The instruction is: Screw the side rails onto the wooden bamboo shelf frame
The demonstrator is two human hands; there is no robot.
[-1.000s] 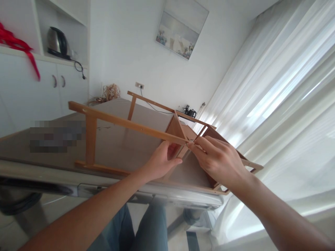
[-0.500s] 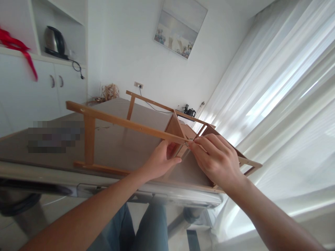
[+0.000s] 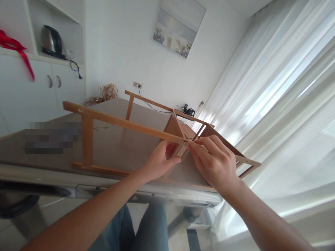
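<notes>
A wooden shelf rack (image 3: 125,122) lies on its side on the grey-brown tabletop, its slim rails running left to right. My left hand (image 3: 163,157) is closed round the edge of a shelf board (image 3: 180,150) from below, the thumb along its near side. At the joint of that board and the upper rail, my right hand (image 3: 213,155) pinches with thumb and forefinger. A small shiny metal piece (image 3: 186,143) shows at the fingertips; it looks like a screw, but it is too small to be sure.
A blurred-out item (image 3: 52,137) lies on the table (image 3: 110,150) at the left. Beyond stand a cabinet with an electric kettle (image 3: 51,40) and a bundle of dry, straw-like strips (image 3: 108,92). White curtains (image 3: 274,139) hang close at the right.
The view has shifted slightly. The fingers of my right hand have turned a little at the joint, and the small metal piece shows at a different angle. My left hand keeps its hold.
</notes>
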